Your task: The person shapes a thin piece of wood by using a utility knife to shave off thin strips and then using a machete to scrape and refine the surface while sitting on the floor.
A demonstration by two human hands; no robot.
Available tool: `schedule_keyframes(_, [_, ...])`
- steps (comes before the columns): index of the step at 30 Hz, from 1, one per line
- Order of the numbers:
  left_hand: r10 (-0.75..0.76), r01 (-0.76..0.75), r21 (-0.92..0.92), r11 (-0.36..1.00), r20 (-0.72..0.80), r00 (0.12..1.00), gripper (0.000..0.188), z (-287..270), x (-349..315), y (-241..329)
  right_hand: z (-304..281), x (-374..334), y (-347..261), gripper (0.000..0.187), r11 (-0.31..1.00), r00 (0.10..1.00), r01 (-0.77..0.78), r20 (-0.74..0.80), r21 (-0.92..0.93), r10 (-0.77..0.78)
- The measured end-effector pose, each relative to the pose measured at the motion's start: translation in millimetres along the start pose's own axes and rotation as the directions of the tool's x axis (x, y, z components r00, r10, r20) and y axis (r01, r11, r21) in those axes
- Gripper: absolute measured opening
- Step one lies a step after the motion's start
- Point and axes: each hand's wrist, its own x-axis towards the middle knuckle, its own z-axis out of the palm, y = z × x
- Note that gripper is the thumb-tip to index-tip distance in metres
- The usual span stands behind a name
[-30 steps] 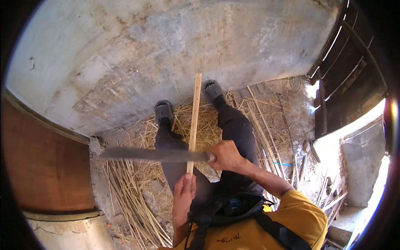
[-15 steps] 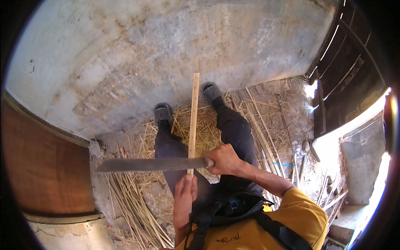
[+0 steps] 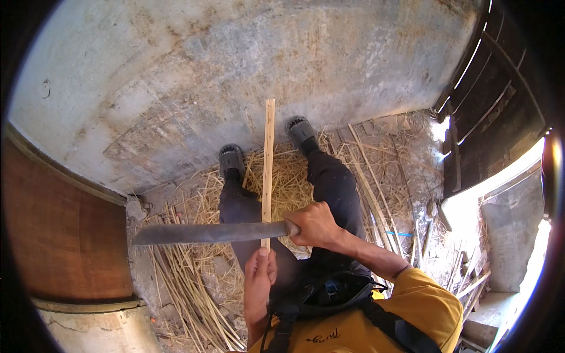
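My right hand (image 3: 316,225) is wrapped round the short handle of a machete (image 3: 197,233). Its long, wide, grey blade points left and lies crosswise over a pale bamboo strip (image 3: 268,167). The strip stretches away from my body toward the wall, between my two feet. Below the blade, my left hand (image 3: 261,268) pinches the near end of the strip, thumb on top. The blade crosses the strip close to its handle, a little beyond my left thumb; whether its edge bites into the strip I cannot tell.
A stained concrete wall (image 3: 253,65) rises beyond my sandals (image 3: 301,129). Straw and shavings (image 3: 288,176) cover the floor between my legs. Bundled thin strips (image 3: 197,294) lie at lower left, longer strips (image 3: 371,182) at right. A brown wooden panel (image 3: 65,229) stands left.
The bamboo strip's far end has swung slightly left. The machete has shifted a little left along with my right hand. Both hands keep their hold.
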Motion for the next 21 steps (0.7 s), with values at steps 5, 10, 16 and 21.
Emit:
schedule_keyframes(5, [0.026, -0.024, 0.085, 0.996, -0.014, 1.0, 0.039, -1, 10, 5, 5, -5, -5, 0.017, 0.999, 0.998, -0.047, -0.028, 0.023, 0.048])
schedule_keyframes(10, [0.021, -0.021, 0.089, 0.996, 0.002, 1.0, 0.039, 1, 3, -1, -12, 7, 7, 0.019, 0.997, 0.997, -0.071, -0.013, -0.026, 0.071])
schedule_keyframes(16, [0.009, -0.011, 0.056, 0.998, 0.026, 1.0, 0.04, 9, 5, 11, -3, -6, 5, 0.013, 0.998, 0.997, -0.045, -0.057, 0.037, 0.047])
schedule_keyframes(21, [-0.031, 0.03, 0.03, 0.999, 0.052, 0.998, 0.041, 2, 1, 6, -13, 15, 24, 0.015, 0.993, 0.991, -0.1, -0.09, -0.058, 0.095])
